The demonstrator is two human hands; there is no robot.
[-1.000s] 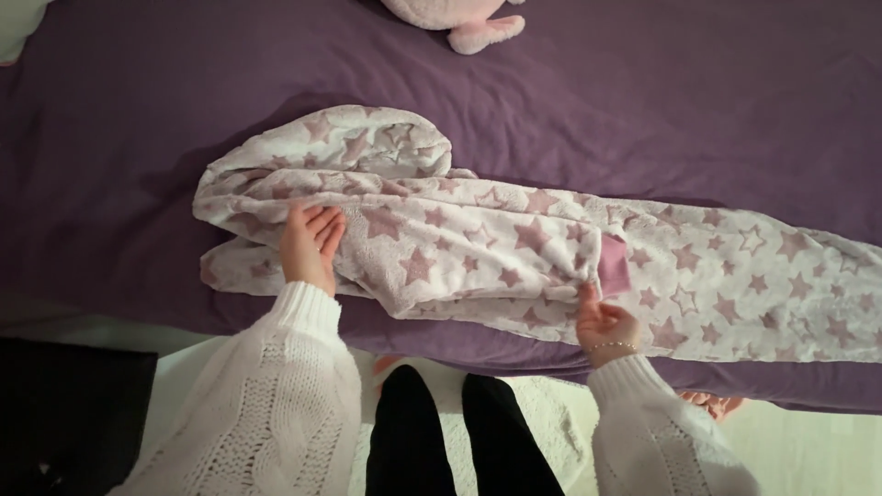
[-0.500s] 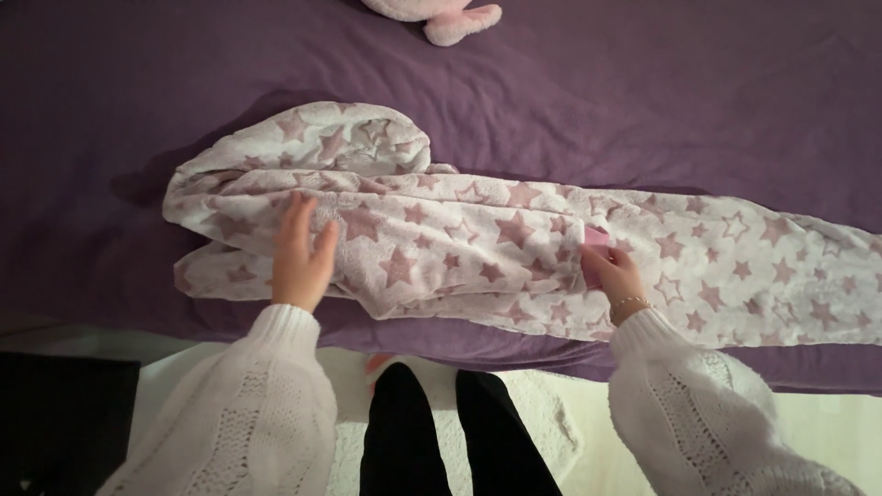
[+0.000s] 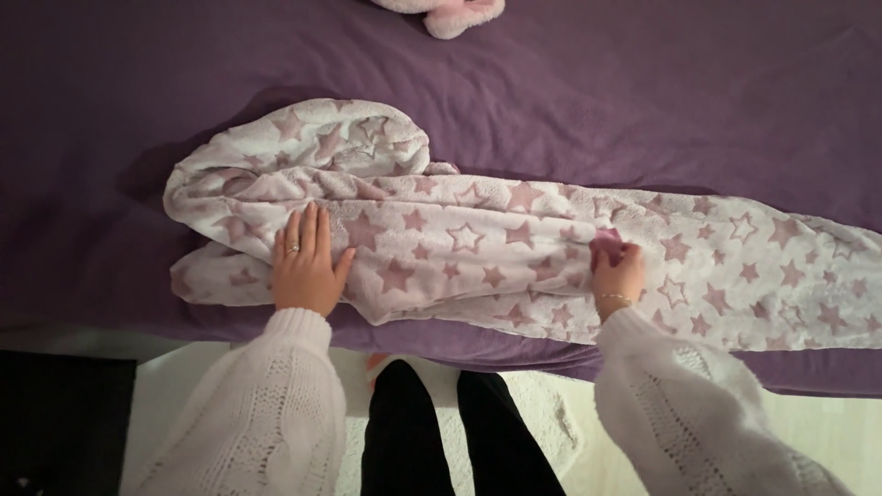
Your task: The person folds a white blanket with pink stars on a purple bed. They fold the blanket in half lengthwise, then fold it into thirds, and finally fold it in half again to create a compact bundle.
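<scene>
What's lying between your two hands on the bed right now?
In the head view, only the star-patterned fleece garment spans between the left hand, flat on it, and the right hand, pinching its pink cuff.

No packages, labels, signs or screens show in this view.
</scene>
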